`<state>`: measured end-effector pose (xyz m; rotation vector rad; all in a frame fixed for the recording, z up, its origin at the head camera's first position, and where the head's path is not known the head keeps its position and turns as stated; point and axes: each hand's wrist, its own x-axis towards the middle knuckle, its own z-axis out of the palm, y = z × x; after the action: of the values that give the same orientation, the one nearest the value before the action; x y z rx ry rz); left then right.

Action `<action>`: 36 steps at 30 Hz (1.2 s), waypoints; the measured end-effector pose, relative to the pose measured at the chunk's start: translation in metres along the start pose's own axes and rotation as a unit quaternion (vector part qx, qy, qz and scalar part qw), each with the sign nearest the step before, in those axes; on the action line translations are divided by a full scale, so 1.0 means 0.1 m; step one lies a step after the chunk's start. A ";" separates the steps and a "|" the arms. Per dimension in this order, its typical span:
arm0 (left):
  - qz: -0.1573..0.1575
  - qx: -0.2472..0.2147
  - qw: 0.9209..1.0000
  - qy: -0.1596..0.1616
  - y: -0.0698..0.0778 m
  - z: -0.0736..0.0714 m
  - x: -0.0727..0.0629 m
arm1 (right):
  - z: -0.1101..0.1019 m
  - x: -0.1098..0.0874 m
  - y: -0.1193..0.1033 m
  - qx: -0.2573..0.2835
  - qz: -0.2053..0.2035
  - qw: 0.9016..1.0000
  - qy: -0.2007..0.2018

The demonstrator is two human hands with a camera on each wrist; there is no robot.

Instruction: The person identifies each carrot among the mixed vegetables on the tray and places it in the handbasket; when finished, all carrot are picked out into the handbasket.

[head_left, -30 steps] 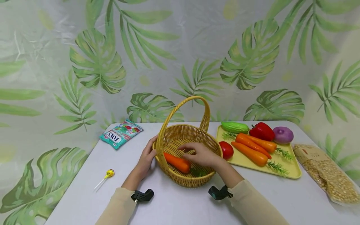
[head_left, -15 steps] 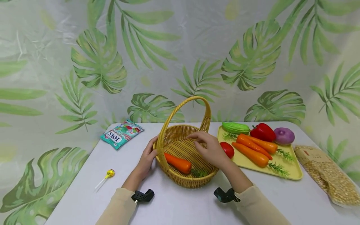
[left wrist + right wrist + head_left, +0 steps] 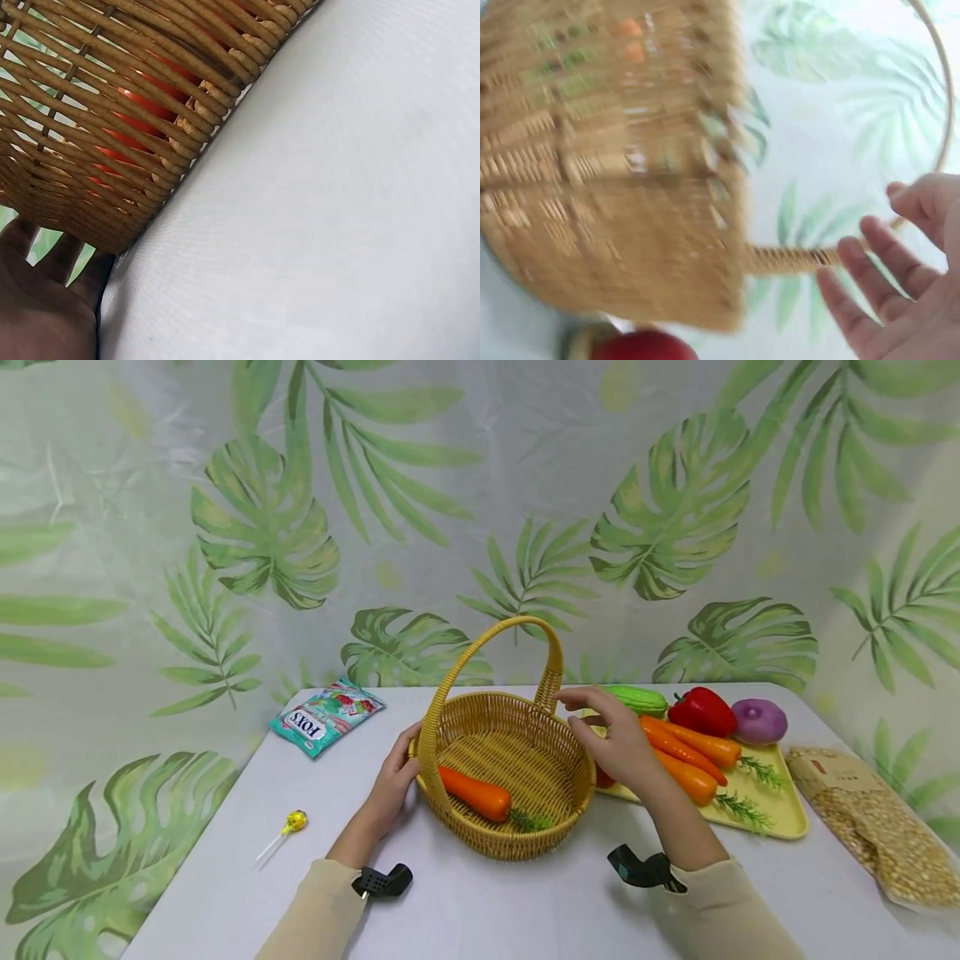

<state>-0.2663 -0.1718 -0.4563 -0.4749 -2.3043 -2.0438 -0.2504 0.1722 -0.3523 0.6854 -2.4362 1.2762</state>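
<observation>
A yellow wicker basket (image 3: 525, 839) with a tall arched handle stands mid-table, and an orange carrot (image 3: 476, 795) with green leaves lies inside it. My left hand (image 3: 390, 781) rests against the basket's left side beside the handle's base, its extended fingers (image 3: 64, 259) partly hidden behind the wicker. Beyond the basket's right rim my right hand (image 3: 618, 739) hovers with loosely bent, spread fingers and holds nothing. Beneath it a red tomato (image 3: 603, 778) is mostly covered; the right wrist view shows the tomato (image 3: 645, 346) beside the blurred basket wall.
At right, a yellow tray (image 3: 791, 827) bears several carrots (image 3: 693, 781), a green gourd (image 3: 637, 698), a red pepper (image 3: 702, 710) and a purple onion-like vegetable (image 3: 759, 721). A bag of grains (image 3: 877, 818) lies beyond. At left are a Fox's candy packet (image 3: 326, 718) and a lollipop (image 3: 295, 822).
My right hand has risen out of the basket and moved right, past the rim toward the tray. The left hand, basket and carrot have stayed in place.
</observation>
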 end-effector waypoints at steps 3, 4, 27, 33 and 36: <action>0.004 -0.002 1.000 0.001 0.01 0.00 0.00 | -0.20 -0.03 0.05 -0.012 0.030 0.999 -0.042; 0.006 -0.004 1.000 0.001 0.01 0.00 0.00 | -0.27 -0.04 0.07 -0.015 0.041 0.997 -0.060; 0.007 -0.006 1.000 -0.009 0.01 -0.01 0.00 | -1.02 -0.33 0.57 -0.095 0.137 0.966 -0.195; 0.006 -0.005 1.000 -0.006 -0.02 0.01 0.00 | -1.08 -0.38 0.70 -0.091 0.151 0.961 -0.214; 0.002 -0.011 1.000 -0.004 -0.04 0.02 0.00 | -1.10 -0.40 0.74 -0.088 0.162 0.957 -0.222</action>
<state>-0.2669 -0.1705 -0.4603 -0.4889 -2.2858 -2.0709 -0.2516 0.3107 -0.3610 0.5906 -3.0928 1.0793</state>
